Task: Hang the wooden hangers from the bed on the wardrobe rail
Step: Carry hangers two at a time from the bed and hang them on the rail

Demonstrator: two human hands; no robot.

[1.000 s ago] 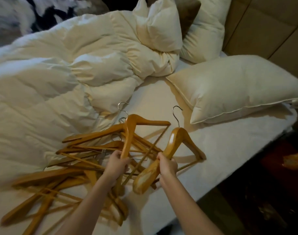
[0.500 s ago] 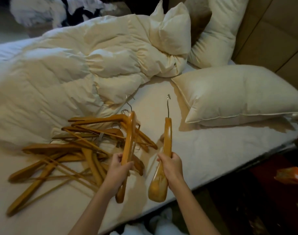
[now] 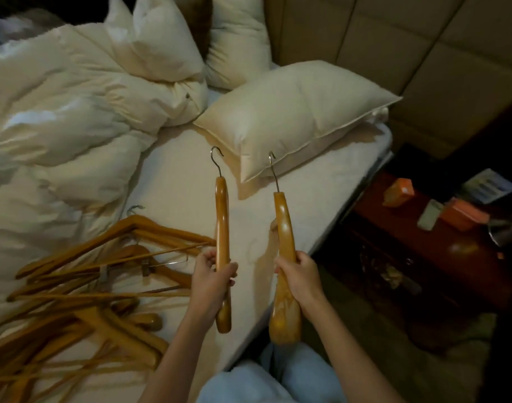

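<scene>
My left hand (image 3: 211, 282) grips a wooden hanger (image 3: 222, 216) by one arm, seen edge-on, its metal hook pointing away from me. My right hand (image 3: 299, 279) grips a second wooden hanger (image 3: 283, 225) the same way. Both are held above the near edge of the bed (image 3: 179, 175). A pile of several more wooden hangers (image 3: 83, 286) lies on the sheet at the lower left. No wardrobe or rail is in view.
A rumpled white duvet (image 3: 68, 106) covers the left of the bed. Pillows (image 3: 292, 114) lie by the padded headboard (image 3: 394, 48). A dark red bedside cabinet (image 3: 440, 257) with small boxes on it stands to the right of the bed.
Both hands have lifted their hangers clear of the pile and carried them right. The hangers now show edge-on. My view has swung right, bringing the cabinet into sight.
</scene>
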